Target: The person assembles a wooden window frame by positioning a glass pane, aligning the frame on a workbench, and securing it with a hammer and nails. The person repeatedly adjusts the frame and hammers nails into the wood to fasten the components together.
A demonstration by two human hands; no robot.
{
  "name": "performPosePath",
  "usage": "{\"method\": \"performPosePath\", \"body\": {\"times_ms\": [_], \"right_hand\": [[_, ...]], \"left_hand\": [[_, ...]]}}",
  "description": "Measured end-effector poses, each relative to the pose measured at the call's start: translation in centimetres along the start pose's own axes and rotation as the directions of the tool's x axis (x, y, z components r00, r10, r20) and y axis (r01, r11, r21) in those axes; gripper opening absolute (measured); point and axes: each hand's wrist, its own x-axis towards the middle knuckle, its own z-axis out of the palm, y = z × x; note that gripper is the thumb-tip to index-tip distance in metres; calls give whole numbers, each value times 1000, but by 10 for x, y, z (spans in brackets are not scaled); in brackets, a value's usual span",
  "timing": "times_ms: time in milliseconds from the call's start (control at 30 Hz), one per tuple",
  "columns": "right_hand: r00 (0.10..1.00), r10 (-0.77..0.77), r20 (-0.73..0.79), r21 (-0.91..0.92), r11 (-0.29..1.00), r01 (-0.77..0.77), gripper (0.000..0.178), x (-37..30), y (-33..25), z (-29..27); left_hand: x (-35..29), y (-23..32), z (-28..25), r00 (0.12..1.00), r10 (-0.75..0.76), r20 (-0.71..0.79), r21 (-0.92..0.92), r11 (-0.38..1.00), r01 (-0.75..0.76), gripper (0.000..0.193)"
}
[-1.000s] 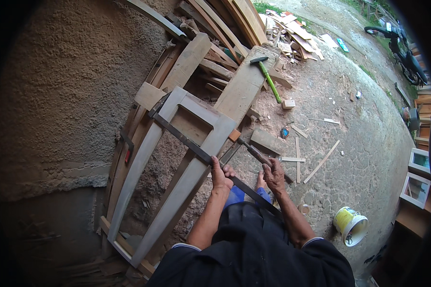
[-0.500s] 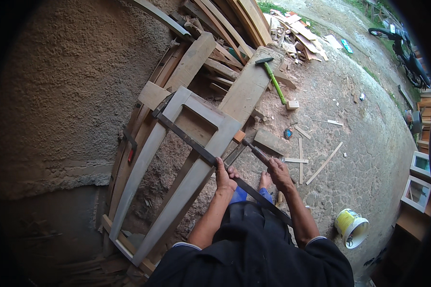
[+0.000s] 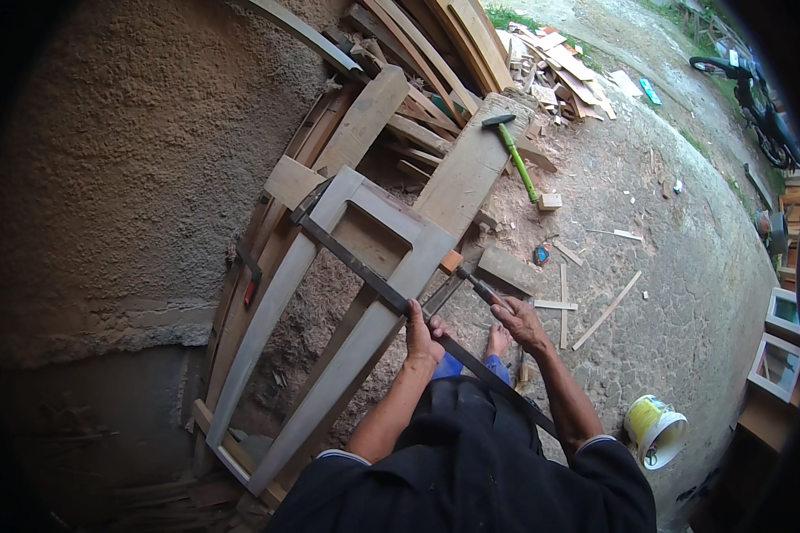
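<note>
A long dark metal bar clamp [image 3: 354,264] lies across the upper part of a pale grey wooden frame [image 3: 342,366]. Its far jaw sits against the frame's left side. On the right side, a small orange-brown wood block [image 3: 452,261] sits between the frame's edge and the clamp's screw end. My left hand [image 3: 424,337] is closed around the clamp bar just beside the frame, thumb on top. My right hand [image 3: 523,325] grips the clamp's screw handle [image 3: 485,290], fingers wrapped round it. The bar's free end runs back under my right forearm.
A green-handled hammer [image 3: 517,160] rests on a thick plank [image 3: 471,160] beyond the frame. Stacked boards line the rough wall [image 3: 178,160]. On the ground lie a tape measure [image 3: 540,256], thin wood strips [image 3: 607,311] and a white bucket [image 3: 662,442]. A red-handled clamp [image 3: 251,289] hangs at left.
The whole view has shifted slightly. My right hand appears turned a little on the screw handle; my left hand keeps its place on the bar. The frame stays put.
</note>
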Motion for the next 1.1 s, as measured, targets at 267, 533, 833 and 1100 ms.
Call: {"method": "performPosePath", "body": {"times_ms": [267, 533, 833, 1100], "right_hand": [[991, -108, -80, -470, 881, 58, 46, -9, -22, 2], [922, -375, -102, -698, 687, 202, 46, 0, -38, 24], [993, 99, 61, -511, 858, -55, 35, 36, -52, 19], [970, 208, 126, -554, 826, -105, 62, 40, -68, 9]], "left_hand": [[-36, 118, -14, 963, -269, 36, 966, 255, 35, 62], [109, 306, 39, 385, 687, 616, 770, -629, -108, 60], [153, 315, 38, 524, 706, 476, 853, -516, -78, 53], [137, 316, 53, 534, 725, 435, 863, -506, -15, 47]]}}
